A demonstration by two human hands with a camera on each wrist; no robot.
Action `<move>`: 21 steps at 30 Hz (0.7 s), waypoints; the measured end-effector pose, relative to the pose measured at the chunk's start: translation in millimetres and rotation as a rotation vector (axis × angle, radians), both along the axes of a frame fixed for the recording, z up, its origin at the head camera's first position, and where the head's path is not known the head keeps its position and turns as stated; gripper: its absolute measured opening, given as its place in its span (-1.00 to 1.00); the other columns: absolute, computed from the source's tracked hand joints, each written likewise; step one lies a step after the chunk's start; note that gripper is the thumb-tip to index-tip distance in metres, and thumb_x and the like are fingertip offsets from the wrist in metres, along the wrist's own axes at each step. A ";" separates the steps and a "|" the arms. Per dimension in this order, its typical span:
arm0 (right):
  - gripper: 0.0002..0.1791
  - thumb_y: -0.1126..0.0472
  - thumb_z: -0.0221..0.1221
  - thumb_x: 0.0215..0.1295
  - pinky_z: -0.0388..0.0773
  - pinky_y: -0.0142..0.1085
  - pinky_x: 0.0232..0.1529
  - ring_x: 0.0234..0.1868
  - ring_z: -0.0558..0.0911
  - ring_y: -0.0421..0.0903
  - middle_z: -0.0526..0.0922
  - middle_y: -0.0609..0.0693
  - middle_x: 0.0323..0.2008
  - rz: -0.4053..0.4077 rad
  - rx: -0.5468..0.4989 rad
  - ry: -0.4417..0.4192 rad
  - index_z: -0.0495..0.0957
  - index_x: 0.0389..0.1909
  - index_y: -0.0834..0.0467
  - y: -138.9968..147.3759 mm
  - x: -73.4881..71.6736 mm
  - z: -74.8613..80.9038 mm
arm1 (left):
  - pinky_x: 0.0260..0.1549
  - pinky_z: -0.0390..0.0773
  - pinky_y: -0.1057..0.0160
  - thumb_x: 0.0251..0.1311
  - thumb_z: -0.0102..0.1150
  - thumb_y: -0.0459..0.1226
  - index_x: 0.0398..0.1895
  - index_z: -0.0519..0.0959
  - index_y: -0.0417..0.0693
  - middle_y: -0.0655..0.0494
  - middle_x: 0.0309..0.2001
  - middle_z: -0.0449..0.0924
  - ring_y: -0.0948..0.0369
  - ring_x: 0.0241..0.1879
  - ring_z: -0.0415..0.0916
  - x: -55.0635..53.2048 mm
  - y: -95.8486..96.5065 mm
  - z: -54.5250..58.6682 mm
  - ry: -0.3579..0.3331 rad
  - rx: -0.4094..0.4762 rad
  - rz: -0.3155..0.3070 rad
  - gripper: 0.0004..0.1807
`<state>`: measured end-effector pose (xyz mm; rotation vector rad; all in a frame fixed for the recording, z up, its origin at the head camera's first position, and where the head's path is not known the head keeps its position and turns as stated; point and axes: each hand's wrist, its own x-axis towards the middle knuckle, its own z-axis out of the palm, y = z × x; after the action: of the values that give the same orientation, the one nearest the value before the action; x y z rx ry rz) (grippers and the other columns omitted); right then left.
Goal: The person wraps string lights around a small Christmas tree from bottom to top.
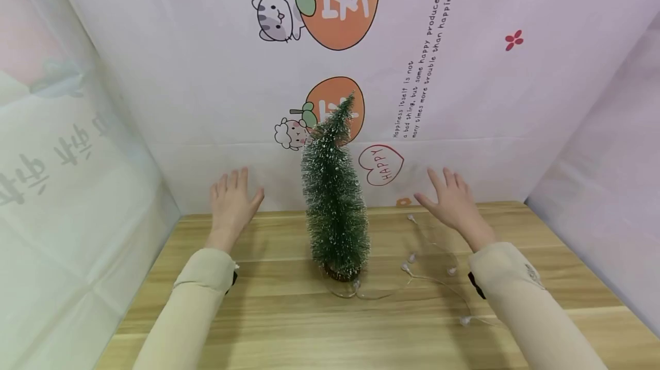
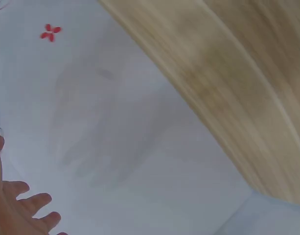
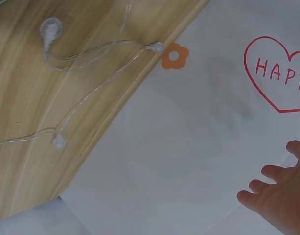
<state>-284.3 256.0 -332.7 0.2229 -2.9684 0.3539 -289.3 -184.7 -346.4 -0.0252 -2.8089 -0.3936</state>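
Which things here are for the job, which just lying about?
Likely job:
green, white-flecked bristle tree
clear string of bulb lights
empty left hand
empty right hand

Likely just surroundings:
pale wood-grain tabletop
white printed sheet backdrop

1. A white printed cloth [image 1: 180, 72] hangs at the back, creased in level lines.
2. It carries orange ovals [image 1: 342, 32], a grey-striped cat [image 1: 275, 18], a red heart [image 1: 381, 165] and a red flower [image 1: 514, 40] (the lettering [image 1: 433, 58] runs sideways).
3. Pale sheets [image 1: 77, 198] flank both sides.
4. A wood-grained table [image 1: 289, 335] stands before the cloth.
5. Soft light leaves faint shadows on the cloth.
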 end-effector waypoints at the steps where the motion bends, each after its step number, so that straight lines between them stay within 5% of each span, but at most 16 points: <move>1: -0.15 -0.20 -0.09 0.40 -0.13 0.35 0.37 0.39 -0.09 0.54 -0.12 0.52 0.41 0.012 0.002 0.011 -0.07 0.47 0.27 1.5 1.5 -1.9 | 0.42 -0.12 -0.25 0.38 -0.22 0.08 0.48 0.00 -0.17 -0.28 0.44 0.08 -0.24 0.44 -0.05 0.9 1.9 1.4 0.030 0.009 -0.008 -0.25; 11: -0.26 -0.06 0.01 0.40 0.14 0.35 0.28 0.30 0.16 0.52 0.14 0.55 0.32 0.092 -0.012 0.042 0.12 0.39 0.36 10.1 22.3 -18.7 | 0.33 0.26 -0.08 0.39 -0.15 -0.18 0.28 0.37 -0.19 -0.18 0.21 0.48 -0.12 0.23 0.38 17.9 27.7 19.4 0.377 0.183 -0.061 -0.53; 21: -0.31 0.00 0.08 0.37 0.28 0.33 0.20 0.23 0.29 0.50 0.28 0.53 0.25 0.148 -0.031 0.069 0.21 0.34 0.38 19.3 35.9 -39.2 | 0.25 0.38 -0.05 0.35 -0.08 -0.28 0.20 0.44 -0.22 -0.18 0.13 0.55 -0.10 0.14 0.49 39.5 59.4 45.0 0.570 0.342 -0.168 -0.60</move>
<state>-248.3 275.3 -371.9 0.4442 -2.8837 0.4005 -249.8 -125.3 -301.4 -0.2571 -2.1575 -0.7653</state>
